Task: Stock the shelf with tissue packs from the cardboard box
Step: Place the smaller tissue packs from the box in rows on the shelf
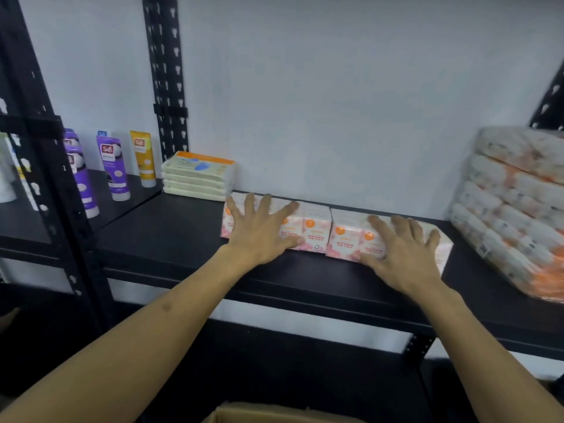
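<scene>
While both hands lie flat with fingers spread, clamped on nothing, the left hand (262, 230) and right hand (403, 254) press against 2 rose-scented mini tissue packs (317, 232) set side by side near the back of the black shelf (171, 236). Cream tissue stack (198, 175) sits just left; a large wrapped bundle (512, 206) stands at right. Cardboard box (274, 415) edge shows below, contents hidden. Judgement: stocking partly done, front shelf space unfilled; remaining packs cannot be counted.
</scene>
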A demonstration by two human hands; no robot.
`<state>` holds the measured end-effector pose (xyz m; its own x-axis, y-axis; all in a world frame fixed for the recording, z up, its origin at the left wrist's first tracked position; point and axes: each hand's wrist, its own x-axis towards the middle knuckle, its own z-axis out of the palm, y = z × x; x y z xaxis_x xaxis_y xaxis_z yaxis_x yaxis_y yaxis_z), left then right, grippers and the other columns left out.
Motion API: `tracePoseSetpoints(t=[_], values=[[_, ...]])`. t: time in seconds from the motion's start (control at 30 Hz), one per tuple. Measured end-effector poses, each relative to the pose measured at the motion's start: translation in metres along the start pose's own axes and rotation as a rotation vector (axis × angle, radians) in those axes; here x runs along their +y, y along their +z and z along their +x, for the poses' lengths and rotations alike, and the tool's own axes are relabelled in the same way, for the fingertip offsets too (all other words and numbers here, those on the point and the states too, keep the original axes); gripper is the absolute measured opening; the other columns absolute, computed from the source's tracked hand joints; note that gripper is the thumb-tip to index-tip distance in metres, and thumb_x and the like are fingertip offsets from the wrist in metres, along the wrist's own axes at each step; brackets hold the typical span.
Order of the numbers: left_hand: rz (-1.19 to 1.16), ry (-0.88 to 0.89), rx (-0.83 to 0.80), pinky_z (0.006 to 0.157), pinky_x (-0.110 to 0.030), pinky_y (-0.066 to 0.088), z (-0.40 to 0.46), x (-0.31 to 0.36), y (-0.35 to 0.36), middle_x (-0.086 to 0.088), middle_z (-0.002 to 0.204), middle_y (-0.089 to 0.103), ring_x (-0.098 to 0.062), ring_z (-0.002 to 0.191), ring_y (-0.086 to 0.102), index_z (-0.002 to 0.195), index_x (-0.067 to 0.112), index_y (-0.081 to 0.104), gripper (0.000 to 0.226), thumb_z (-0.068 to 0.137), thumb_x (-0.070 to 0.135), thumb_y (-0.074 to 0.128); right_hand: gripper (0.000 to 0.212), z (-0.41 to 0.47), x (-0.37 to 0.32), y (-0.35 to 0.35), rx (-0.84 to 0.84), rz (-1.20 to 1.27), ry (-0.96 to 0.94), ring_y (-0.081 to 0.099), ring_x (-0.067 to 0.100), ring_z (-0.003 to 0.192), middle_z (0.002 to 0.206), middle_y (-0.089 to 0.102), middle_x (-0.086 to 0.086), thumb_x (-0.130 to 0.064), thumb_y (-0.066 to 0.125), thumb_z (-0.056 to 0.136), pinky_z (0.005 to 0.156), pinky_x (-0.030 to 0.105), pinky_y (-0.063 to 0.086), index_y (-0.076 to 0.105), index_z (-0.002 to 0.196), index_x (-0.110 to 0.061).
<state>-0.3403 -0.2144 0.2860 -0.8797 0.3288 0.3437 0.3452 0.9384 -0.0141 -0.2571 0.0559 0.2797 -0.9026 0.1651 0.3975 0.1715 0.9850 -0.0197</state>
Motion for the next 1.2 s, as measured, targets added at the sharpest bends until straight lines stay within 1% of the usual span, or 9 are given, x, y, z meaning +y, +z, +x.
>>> tracePoseSetpoints(t=[0.1,0.27,0.47,0.6,0.73,0.93,1.0,1.07,1.2], values=[[0.010,-0.006,0.002,0.112,-0.076,-0.005,0.018,0.001,0.010,-0.008,0.168,0.014,-0.044,0.153,0.005,0.157,0.053,0.010,0.081,0.086,0.087,0.033,0.083,0.021,0.003,0.013,0.029,-0.003,-0.013,0.019,0.032,0.147,0.158,0.026,0.008,-0.077,0.051,0.083,0.117,0.065,0.007,0.025,0.153,-0.042],[0.025,0.043,-0.076,0.113,-0.077,-0.004,0.063,-0.006,0.020,-0.006,0.170,0.006,-0.043,0.154,0.001,0.155,0.055,0.001,0.082,0.085,0.089,0.026,0.082,0.058,0.016,0.035,0.061,-0.007,-0.037,0.019,0.032,0.146,0.157,0.027,0.008,-0.078,0.048,0.083,0.116,0.064,0.008,0.025,0.152,-0.041],[-0.019,0.029,-0.025,0.112,-0.076,-0.011,0.108,-0.005,0.046,-0.006,0.170,0.004,-0.042,0.154,-0.004,0.155,0.056,0.005,0.081,0.085,0.089,0.029,0.081,0.102,0.019,0.060,0.085,-0.027,-0.022,0.018,0.034,0.146,0.156,0.026,0.010,-0.077,0.047,0.085,0.116,0.064,0.007,0.022,0.153,-0.040],[-0.088,0.082,-0.001,0.111,-0.075,-0.014,0.137,-0.016,0.061,-0.006,0.170,0.003,-0.038,0.155,-0.010,0.154,0.057,0.008,0.080,0.085,0.088,0.033,0.082,0.128,0.026,0.073,0.107,-0.049,-0.038,0.021,0.033,0.145,0.155,0.030,0.010,-0.078,0.044,0.084,0.115,0.064,0.008,0.024,0.153,-0.039],[-0.113,0.083,0.081,0.112,-0.075,-0.013,0.155,-0.015,0.075,-0.008,0.167,0.010,-0.037,0.154,-0.005,0.155,0.054,0.015,0.078,0.086,0.085,0.037,0.082,0.148,0.027,0.087,0.147,-0.048,-0.038,0.023,0.036,0.144,0.153,0.034,0.013,-0.076,0.047,0.084,0.114,0.064,0.007,0.028,0.153,-0.037],[-0.128,0.076,0.148,0.113,-0.073,-0.014,0.164,-0.016,0.081,-0.007,0.165,0.019,-0.037,0.153,0.004,0.153,0.054,0.023,0.078,0.084,0.087,0.040,0.079,0.166,0.037,0.100,0.203,-0.009,-0.087,0.030,0.039,0.140,0.149,0.040,0.016,-0.075,0.046,0.083,0.112,0.067,0.012,0.036,0.150,-0.035],[-0.112,0.071,0.157,0.113,-0.073,-0.014,0.164,-0.015,0.081,-0.006,0.165,0.021,-0.037,0.153,0.007,0.153,0.054,0.024,0.078,0.084,0.087,0.039,0.076,0.168,0.038,0.100,0.217,-0.005,-0.082,0.031,0.039,0.139,0.148,0.040,0.016,-0.072,0.053,0.085,0.112,0.067,0.013,0.038,0.150,-0.034],[-0.096,0.060,0.152,0.113,-0.074,-0.012,0.164,-0.014,0.081,-0.006,0.165,0.021,-0.038,0.152,0.009,0.153,0.053,0.024,0.079,0.084,0.087,0.039,0.078,0.168,0.037,0.099,0.209,-0.024,-0.077,0.029,0.038,0.140,0.149,0.039,0.016,-0.068,0.059,0.083,0.113,0.068,0.013,0.037,0.150,-0.035],[-0.072,0.055,0.122,0.114,-0.074,-0.011,0.162,-0.012,0.077,-0.005,0.166,0.019,-0.038,0.153,0.009,0.155,0.052,0.021,0.080,0.085,0.086,0.040,0.078,0.164,0.031,0.096,0.185,-0.107,-0.052,0.023,0.040,0.144,0.153,0.034,0.017,-0.068,0.054,0.086,0.112,0.072,0.012,0.030,0.153,-0.035]])
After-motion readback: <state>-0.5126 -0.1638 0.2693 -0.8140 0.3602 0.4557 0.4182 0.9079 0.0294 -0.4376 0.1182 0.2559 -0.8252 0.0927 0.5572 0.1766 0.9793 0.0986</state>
